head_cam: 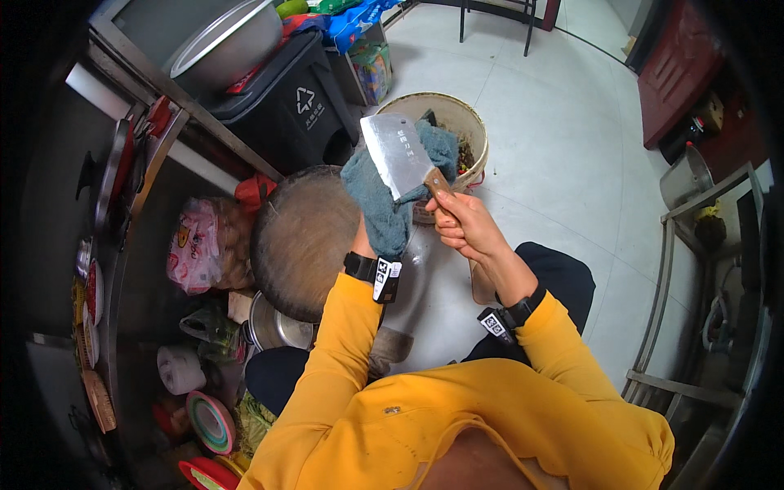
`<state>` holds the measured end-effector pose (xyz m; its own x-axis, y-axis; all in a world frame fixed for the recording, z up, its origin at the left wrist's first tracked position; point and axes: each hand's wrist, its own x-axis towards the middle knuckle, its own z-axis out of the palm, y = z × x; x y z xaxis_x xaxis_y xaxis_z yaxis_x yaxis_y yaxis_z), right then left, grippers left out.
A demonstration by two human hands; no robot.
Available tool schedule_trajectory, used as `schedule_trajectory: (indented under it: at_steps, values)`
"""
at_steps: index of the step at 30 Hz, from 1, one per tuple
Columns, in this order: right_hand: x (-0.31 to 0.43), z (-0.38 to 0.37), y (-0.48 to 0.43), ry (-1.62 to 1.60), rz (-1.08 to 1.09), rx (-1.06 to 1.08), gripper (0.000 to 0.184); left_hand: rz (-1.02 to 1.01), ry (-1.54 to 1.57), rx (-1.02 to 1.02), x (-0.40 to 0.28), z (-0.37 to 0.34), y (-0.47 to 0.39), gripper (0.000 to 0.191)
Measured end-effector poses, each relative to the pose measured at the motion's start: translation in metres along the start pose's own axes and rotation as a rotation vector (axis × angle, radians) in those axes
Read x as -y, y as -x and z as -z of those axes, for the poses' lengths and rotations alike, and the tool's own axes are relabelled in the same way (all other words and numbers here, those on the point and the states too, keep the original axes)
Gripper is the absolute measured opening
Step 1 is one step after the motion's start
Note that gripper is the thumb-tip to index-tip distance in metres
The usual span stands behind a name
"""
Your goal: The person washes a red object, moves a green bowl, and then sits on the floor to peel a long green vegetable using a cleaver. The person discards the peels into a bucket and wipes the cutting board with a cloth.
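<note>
My right hand [462, 223] grips the wooden handle of a cleaver [398, 156], its broad steel blade raised and tilted to the upper left. Behind the blade, a damp-looking blue-green cloth [380, 214] is bunched over my left hand [364, 237]. Only the wrist side of that hand shows; the fingers are hidden by the cloth, which touches the blade. Just left of my left hand, a thick round wooden chopping board [306, 239] stands tilted. Beyond the cleaver is a cream plastic bucket [481, 131] with scraps inside.
A black bin [294, 110] carries a large metal basin [233, 43]. Left of the board lies a pink plastic bag [199, 245], with a metal pot [275, 324] and stacked colored basins [211, 422] below. A metal rack [664, 294] stands at right on the tiled floor [551, 122].
</note>
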<state>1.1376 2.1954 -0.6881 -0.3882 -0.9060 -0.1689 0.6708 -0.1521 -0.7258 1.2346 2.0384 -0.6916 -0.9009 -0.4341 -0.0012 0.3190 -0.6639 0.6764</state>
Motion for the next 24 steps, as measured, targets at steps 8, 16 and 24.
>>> schedule_trajectory:
  at_steps: [8,16,24]
  values:
    - [0.020,-0.010,-0.024,0.819,0.700,-0.600,0.026,-0.050,-0.152,-0.054,-0.004,-0.018,0.049,0.038]
    - [-0.036,-0.059,0.010,1.779,0.874,-0.267,0.053,0.147,-0.127,-0.195,-0.005,-0.008,0.045,0.033]
    - [-0.028,-0.053,0.016,0.920,0.485,-0.107,0.125,0.141,-0.011,-0.257,-0.015,0.012,0.041,0.030]
